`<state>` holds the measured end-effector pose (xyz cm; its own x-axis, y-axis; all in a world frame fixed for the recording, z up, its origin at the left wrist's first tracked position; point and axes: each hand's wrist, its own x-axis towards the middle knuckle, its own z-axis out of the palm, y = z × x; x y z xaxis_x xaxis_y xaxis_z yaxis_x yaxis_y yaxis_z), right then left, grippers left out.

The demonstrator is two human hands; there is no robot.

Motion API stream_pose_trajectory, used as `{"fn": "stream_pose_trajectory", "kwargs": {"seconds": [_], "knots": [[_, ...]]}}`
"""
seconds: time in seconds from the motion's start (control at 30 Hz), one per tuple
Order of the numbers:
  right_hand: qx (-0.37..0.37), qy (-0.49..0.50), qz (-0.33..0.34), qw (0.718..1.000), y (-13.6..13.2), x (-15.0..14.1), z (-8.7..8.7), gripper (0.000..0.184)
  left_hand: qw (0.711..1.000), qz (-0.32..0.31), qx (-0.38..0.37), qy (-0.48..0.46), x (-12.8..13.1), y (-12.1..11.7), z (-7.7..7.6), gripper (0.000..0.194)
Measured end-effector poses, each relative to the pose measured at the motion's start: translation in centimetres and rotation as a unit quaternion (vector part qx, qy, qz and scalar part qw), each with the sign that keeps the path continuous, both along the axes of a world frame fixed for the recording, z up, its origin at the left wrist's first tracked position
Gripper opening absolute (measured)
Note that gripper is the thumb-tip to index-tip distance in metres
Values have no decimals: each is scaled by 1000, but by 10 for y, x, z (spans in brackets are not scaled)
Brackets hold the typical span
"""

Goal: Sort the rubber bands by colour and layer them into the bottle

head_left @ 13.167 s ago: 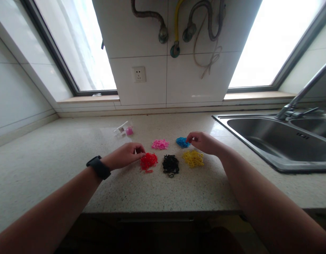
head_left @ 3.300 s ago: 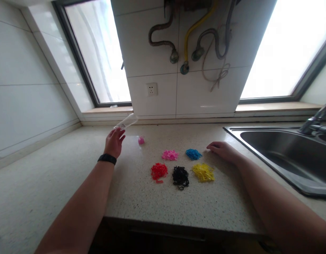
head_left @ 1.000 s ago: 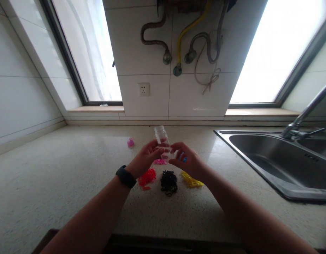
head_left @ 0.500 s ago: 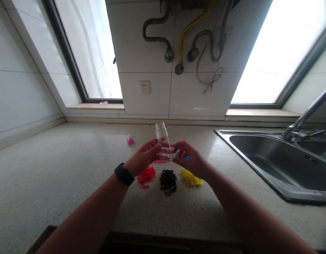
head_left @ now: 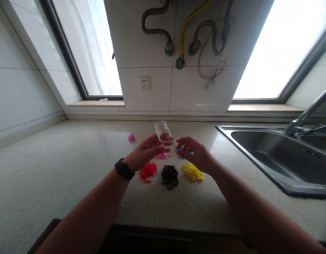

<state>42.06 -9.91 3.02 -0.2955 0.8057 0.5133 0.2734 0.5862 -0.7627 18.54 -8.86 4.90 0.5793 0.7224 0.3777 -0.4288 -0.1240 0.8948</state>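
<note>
Nearest, on the countertop: red pile, black pile, yellow pile. Beyond, one clear bottle, uncapped, tilted, gripped by the left hand, the right hand loosely curled alongside, contact unclear: seemingly a positioning step, next calling for a steady grip. Farther: pink cap, loop-topped.

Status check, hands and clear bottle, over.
Left hand grips the clear bottle, tilted, mouth up. Right hand close beside it, thumb and fingers apart, contact unclear. Blue pile partly hidden behind right hand.
</note>
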Motion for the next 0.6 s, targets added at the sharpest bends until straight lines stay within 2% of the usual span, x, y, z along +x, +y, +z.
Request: {"fn": "stream_pose_trajectory", "kwargs": {"seconds": [0.3, 0.6], "knots": [[-3, -7, 29, 1000, -2, 0, 0, 37, 995, -56, -80, -26, 0, 1, -3, 38], [13, -25, 27, 999, -8, -4, 2, 41, 997, -44, -57, -10, 0, -2, 0, 41]]}}
